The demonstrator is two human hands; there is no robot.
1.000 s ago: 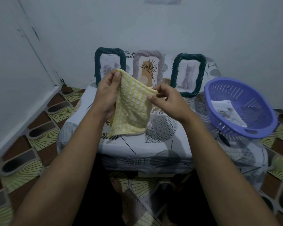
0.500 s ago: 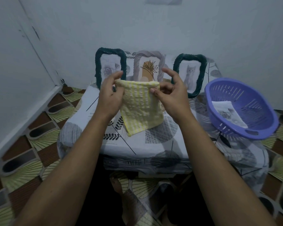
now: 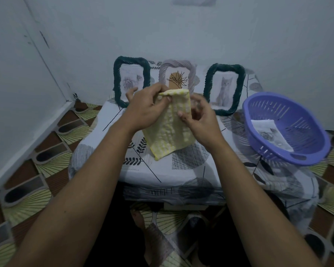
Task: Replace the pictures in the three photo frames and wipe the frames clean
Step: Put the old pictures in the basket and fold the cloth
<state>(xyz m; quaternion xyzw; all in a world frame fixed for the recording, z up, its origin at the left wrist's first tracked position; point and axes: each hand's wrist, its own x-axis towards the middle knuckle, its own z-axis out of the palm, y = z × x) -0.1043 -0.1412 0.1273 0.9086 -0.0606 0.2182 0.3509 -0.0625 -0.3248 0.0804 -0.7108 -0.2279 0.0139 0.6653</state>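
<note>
Hanging between both hands, yellow cloth (image 3: 169,124), left hand (image 3: 145,108) pinching top edge, right hand (image 3: 202,118) gripping its side

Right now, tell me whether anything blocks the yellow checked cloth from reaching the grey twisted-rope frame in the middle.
Nothing visible does. Both hands, left and right, hold the yellow checked cloth directly before the grey twisted-rope frame, with no object between them.

No readable text, label, brand, number or sign on any surface in view.
</note>
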